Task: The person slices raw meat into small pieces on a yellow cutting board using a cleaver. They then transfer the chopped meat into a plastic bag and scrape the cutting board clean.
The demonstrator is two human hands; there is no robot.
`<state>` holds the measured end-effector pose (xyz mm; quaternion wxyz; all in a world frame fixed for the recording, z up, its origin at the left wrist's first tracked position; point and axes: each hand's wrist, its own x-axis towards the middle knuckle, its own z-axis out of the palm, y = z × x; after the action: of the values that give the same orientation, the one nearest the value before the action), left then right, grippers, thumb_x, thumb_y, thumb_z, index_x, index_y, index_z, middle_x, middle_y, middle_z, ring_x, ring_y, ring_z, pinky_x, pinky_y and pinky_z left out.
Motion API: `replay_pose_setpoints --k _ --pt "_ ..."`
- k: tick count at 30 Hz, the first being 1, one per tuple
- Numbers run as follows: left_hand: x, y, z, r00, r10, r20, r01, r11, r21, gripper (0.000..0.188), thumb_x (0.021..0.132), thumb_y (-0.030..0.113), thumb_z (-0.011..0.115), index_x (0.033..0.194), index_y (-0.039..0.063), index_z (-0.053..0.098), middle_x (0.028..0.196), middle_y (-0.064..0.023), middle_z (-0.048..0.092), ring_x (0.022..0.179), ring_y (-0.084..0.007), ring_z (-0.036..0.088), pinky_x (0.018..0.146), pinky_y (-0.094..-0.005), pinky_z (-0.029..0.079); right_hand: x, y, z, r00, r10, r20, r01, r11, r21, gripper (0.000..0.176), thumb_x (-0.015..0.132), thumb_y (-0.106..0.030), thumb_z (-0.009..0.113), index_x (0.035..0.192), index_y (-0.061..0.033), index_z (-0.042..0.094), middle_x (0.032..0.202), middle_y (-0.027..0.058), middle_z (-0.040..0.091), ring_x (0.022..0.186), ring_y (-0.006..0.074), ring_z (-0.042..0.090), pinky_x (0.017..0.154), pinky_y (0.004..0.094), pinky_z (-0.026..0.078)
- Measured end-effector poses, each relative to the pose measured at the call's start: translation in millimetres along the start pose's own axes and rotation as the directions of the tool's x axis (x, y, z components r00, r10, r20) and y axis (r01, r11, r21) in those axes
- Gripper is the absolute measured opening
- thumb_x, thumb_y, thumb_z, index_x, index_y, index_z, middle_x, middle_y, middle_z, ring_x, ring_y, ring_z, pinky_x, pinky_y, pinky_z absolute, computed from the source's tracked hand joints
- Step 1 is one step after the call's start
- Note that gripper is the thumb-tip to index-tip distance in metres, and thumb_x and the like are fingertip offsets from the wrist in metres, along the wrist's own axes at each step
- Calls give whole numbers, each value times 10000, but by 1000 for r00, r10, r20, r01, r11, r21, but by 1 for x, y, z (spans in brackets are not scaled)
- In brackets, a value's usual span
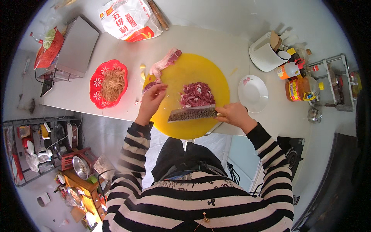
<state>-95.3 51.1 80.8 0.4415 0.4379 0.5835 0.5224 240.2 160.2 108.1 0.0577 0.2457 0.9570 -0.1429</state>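
Note:
My right hand (234, 115) is closed round the handle of a cleaver (192, 113). Its broad, patterned blade lies over the near part of the round yellow cutting board (179, 130), at the near edge of a pile of cut raw meat (198, 94). At the board's left edge is my left hand (153, 98), fingers slightly bent, beside a dark red piece of meat (149, 86); whether it touches the meat I cannot tell. A longer strip of raw meat (163, 64) with pale fat rests across the board's upper left edge.
A red flower-shaped dish (92, 84) of noodles stands left, near garlic cloves (143, 75). Right of the board is a white plate (253, 93). Farther right stand a white holder (265, 53) and an oil bottle (301, 88). A flour sack (129, 18) lies at the back.

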Motion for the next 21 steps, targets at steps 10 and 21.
replay_pose_setpoints --k 10,21 --pt "31 -10 103 767 -246 592 440 874 -207 439 963 114 559 1380 63 430 1173 -71 602 1067 -169 580 874 -316 521 -21 -6 -12 938 -185 -293 136 974 -182 400 740 -364 734 1048 -149 597 697 42 570 664 233 621 562 369 476" --pt "17 -79 -26 932 209 -297 -84 919 384 273 794 29 664 1065 8 643 1015 -150 652 948 -253 643 810 -325 509 -48 -50 47 940 341 -21 -274 789 550 297 808 -358 707 1017 -148 693 807 151 679 734 348 658 653 400 525"
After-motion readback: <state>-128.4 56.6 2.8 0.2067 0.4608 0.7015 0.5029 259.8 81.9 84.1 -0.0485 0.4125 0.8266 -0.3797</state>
